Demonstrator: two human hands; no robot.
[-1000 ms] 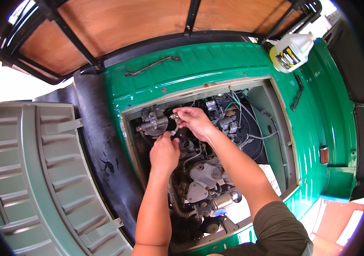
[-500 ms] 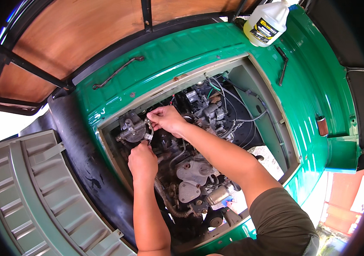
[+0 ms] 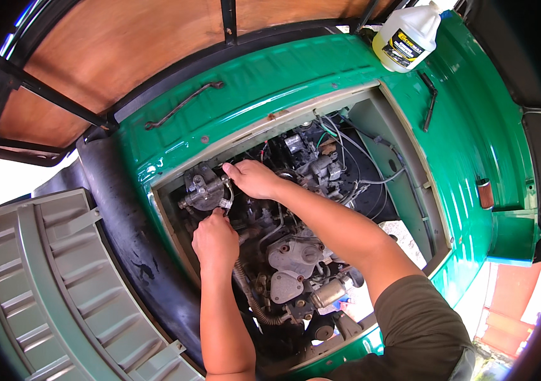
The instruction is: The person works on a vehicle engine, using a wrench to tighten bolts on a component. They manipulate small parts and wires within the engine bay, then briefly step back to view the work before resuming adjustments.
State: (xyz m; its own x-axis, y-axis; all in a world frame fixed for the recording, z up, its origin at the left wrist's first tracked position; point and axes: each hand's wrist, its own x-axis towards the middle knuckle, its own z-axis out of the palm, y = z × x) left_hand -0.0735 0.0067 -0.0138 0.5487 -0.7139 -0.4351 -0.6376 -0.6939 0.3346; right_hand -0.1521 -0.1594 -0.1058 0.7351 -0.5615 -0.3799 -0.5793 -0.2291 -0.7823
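Observation:
Inside the engine bay, a grey metal filter housing (image 3: 206,192) sits at the left, with a short thin pipe (image 3: 230,189) curving down its right side. My left hand (image 3: 215,242) is closed in a pinch just below the housing, its fingertips against a bright metal fitting (image 3: 225,204) at the pipe's lower end. What lies between those fingertips is too small to tell. My right hand (image 3: 254,180) is beside the pipe's upper end, thumb stretched toward the housing. Its other fingers curl down and are partly hidden, as is whatever they grip.
Around the opening runs a green body panel (image 3: 270,70). On it lie a double-ended wrench (image 3: 183,106) and a dark bent tool (image 3: 431,101); a jug of yellowish liquid (image 3: 405,39) stands there too. A ribbed grey panel (image 3: 48,273) is at the left. Engine parts (image 3: 296,254) fill the bay.
My right thumb has lifted a little from the pipe's upper end, and its fingers curl lower. The left hand keeps its pinch at the fitting. The whole view has shifted slightly.

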